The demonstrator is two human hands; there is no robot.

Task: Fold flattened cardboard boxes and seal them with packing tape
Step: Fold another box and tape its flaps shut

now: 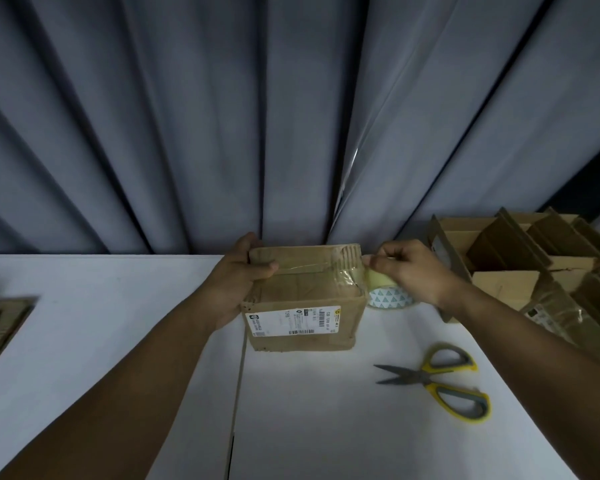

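- We judge it best to keep the packing tape [387, 299] taut and centred on the top seam, then smooth it over the right edge before reaching for the scissors [440, 382].
- The cardboard box [305, 296] stands on the white surface [118, 323], between our hands.
- Our left hand [243, 271] grips the box's top left edge, thumb on top.
- Our right hand [409, 268] pinches the tape just beside the right edge.

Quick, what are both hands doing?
Left hand: grips the brown cardboard box.
Right hand: holds the clear packing tape roll.
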